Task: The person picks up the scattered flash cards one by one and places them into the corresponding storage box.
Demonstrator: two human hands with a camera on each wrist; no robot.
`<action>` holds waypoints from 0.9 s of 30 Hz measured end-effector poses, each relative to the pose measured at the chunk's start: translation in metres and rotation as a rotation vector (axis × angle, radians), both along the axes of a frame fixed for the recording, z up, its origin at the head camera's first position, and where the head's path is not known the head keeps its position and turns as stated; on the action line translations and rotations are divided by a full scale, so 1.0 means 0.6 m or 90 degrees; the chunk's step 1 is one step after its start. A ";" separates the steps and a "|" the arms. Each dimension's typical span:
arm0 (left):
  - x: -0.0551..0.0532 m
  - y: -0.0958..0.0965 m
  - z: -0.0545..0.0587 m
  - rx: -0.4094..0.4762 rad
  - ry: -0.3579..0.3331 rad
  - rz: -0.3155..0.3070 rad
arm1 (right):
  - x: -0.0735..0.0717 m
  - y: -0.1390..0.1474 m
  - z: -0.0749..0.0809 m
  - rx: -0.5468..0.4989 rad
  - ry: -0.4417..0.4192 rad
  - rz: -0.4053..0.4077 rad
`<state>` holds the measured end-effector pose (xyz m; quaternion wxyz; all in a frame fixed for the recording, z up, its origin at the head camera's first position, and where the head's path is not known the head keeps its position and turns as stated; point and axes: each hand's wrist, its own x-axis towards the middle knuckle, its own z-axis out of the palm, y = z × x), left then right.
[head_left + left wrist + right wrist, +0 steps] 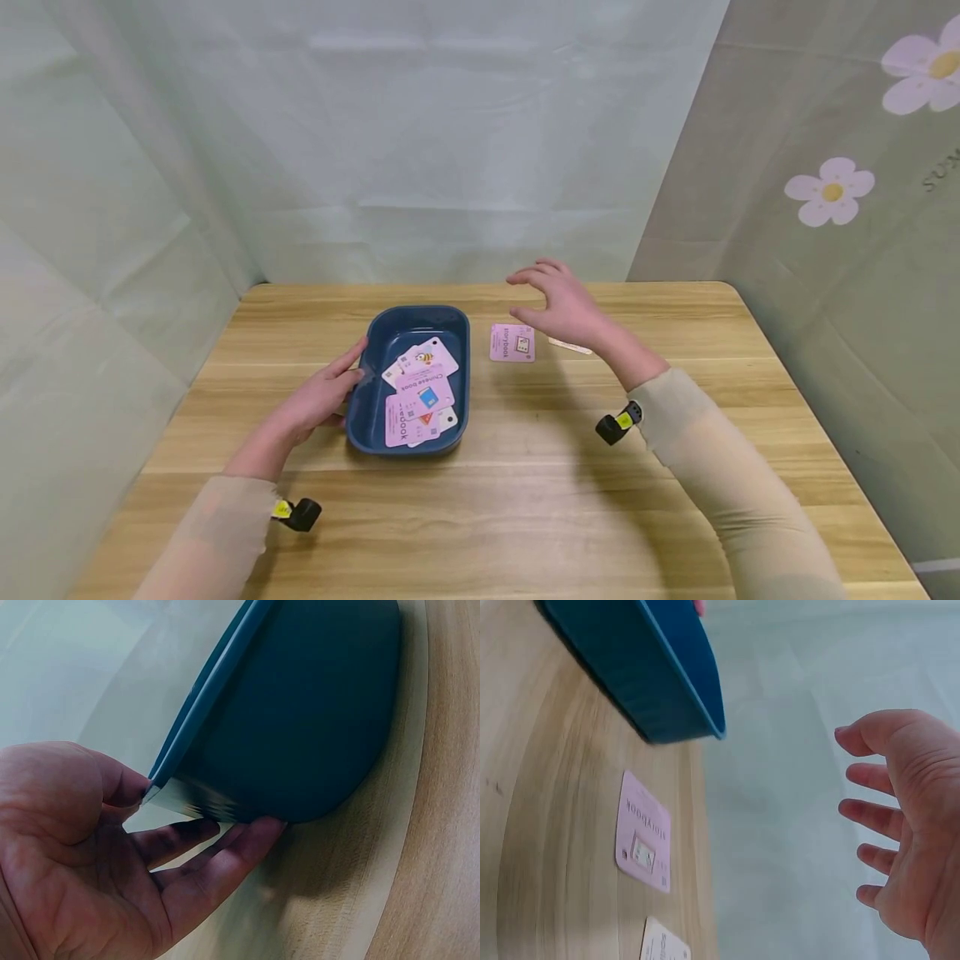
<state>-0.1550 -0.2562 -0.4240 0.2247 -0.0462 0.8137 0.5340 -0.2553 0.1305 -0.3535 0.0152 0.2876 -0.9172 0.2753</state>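
A dark blue plastic bin (462,375) stands on the wooden table, with several pink and white cards (423,392) lying overlapped inside it. My left hand (322,398) holds the bin's left side. In the left wrist view its thumb is at the rim and its fingers lie against the outer wall (300,720). My right hand (562,302) hovers above the table right of the bin, fingers spread and loosely bent, holding nothing. Beneath and left of it lies a pink "storybook" card (513,342). A pale card (570,345) lies farther right, partly hidden by the right forearm.
The wooden table (510,517) stretches in front of the bin and to both sides. Light fabric walls (465,150) rise at the back and sides, with white flowers (831,192) printed on the right one. Each wrist wears a small black camera (613,428).
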 end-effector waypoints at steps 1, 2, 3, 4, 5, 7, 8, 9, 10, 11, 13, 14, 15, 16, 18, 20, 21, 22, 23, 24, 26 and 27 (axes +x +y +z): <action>0.000 0.000 0.000 0.000 0.000 0.000 | -0.001 0.006 -0.001 -0.002 -0.001 -0.005; 0.000 0.001 0.000 0.001 -0.001 0.001 | -0.003 0.011 -0.002 -0.002 -0.002 -0.009; 0.000 0.001 0.000 0.002 -0.001 0.001 | -0.005 0.018 -0.003 -0.004 -0.003 -0.015; -0.001 0.001 0.000 0.002 -0.001 0.001 | -0.007 0.024 -0.004 -0.005 -0.004 -0.020; -0.001 0.001 0.000 0.003 0.000 0.000 | -0.008 0.029 -0.005 -0.006 -0.006 -0.025; -0.001 0.001 0.000 0.004 0.000 0.000 | -0.011 0.041 -0.007 -0.007 -0.007 -0.035; -0.001 0.001 0.000 0.004 0.000 0.000 | -0.012 0.046 -0.008 -0.007 -0.008 -0.040; -0.001 0.001 0.000 0.004 0.000 0.000 | -0.014 0.051 -0.009 -0.005 -0.009 -0.047; -0.001 0.001 0.001 0.002 0.001 -0.001 | -0.014 0.056 -0.009 -0.003 -0.009 -0.052; -0.002 0.001 0.001 0.001 0.001 -0.002 | -0.016 0.060 -0.010 -0.001 -0.010 -0.056; -0.002 0.001 0.001 0.000 -0.001 -0.002 | -0.017 0.069 -0.012 0.004 -0.013 -0.064; -0.002 0.001 0.001 0.000 -0.001 -0.001 | -0.018 0.073 -0.013 0.008 -0.015 -0.068; -0.002 0.001 0.001 0.000 -0.001 -0.001 | -0.019 0.077 -0.014 0.011 -0.017 -0.071; -0.002 0.001 0.001 0.000 -0.001 0.000 | -0.019 0.081 -0.015 0.013 -0.021 -0.074; -0.002 0.000 0.000 0.002 -0.002 0.001 | -0.022 0.089 -0.018 0.019 -0.027 -0.082; -0.002 0.000 0.000 0.003 -0.002 0.002 | -0.024 0.097 -0.023 0.021 -0.029 -0.087; -0.003 0.000 0.000 0.002 -0.002 0.001 | -0.025 0.101 -0.024 0.022 -0.033 -0.089; -0.003 0.000 -0.001 0.000 -0.003 0.001 | -0.026 0.104 -0.027 0.024 -0.034 -0.092; -0.003 0.000 -0.001 -0.001 -0.003 0.000 | -0.026 0.107 -0.029 0.026 -0.036 -0.095; -0.003 0.000 -0.001 -0.003 -0.003 0.000 | -0.027 0.111 -0.031 0.028 -0.038 -0.097; -0.004 -0.001 -0.002 -0.007 -0.003 0.000 | -0.027 0.116 -0.036 0.034 -0.042 -0.103; -0.004 -0.001 -0.002 -0.009 -0.003 0.001 | -0.027 0.119 -0.037 0.037 -0.044 -0.107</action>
